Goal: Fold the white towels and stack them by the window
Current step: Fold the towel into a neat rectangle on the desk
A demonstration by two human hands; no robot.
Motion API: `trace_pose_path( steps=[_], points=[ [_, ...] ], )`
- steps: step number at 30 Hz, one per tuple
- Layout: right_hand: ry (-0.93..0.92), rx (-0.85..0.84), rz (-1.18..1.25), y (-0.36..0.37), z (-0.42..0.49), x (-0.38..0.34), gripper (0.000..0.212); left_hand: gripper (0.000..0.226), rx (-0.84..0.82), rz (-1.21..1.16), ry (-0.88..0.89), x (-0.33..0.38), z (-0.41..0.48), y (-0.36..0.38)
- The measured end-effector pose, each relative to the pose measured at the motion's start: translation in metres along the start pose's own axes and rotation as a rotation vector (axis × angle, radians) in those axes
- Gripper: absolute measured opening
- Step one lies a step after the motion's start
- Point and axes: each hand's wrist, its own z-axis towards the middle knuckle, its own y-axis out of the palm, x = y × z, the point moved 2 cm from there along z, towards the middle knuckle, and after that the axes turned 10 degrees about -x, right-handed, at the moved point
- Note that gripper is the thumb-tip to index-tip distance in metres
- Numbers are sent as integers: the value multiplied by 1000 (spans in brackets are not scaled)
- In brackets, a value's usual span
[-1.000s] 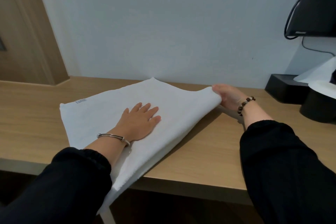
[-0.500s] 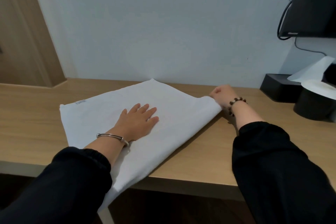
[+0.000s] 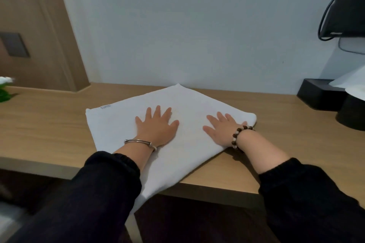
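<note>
- The folded white rectangular cloth towel [image 3: 189,102] lies skewed on the light wooden desk [image 3: 49,124], directly under both palms.
- The left hand [image 3: 157,128] and right hand [image 3: 222,129] press flat on it, fingers straight and spread, gripping nothing.
- 1 corner points to the wall beyond the fingertips. The opposite corner hangs over the desk's front edge, behind the left wrist.
- The rounded fold edge sits just outside the right hand's little finger, so the right hand is nearer for the next fold, probably carried across toward the left fingers.
</note>
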Motion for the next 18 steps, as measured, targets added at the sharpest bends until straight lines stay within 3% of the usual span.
trace_pose_path(
  steps=[9,12,14,16,18],
  points=[
    [13,52,-59,1,-2,5,60,61,-91,9,-164,-74,-22,-13],
    [56,28,-78,-4,-2,11,63,57,-133,45,-7,-82,-36,-14],
    [182,55,-98,-15,-5,18,69,54,-148,75,132,-75,-49,-12],
    [311,195,-209,-23,-11,19,67,52,-127,97,192,-60,-60,-7],
    [321,302,-262,-27,-20,4,61,50,-94,84,179,-42,-67,-3]
  ],
)
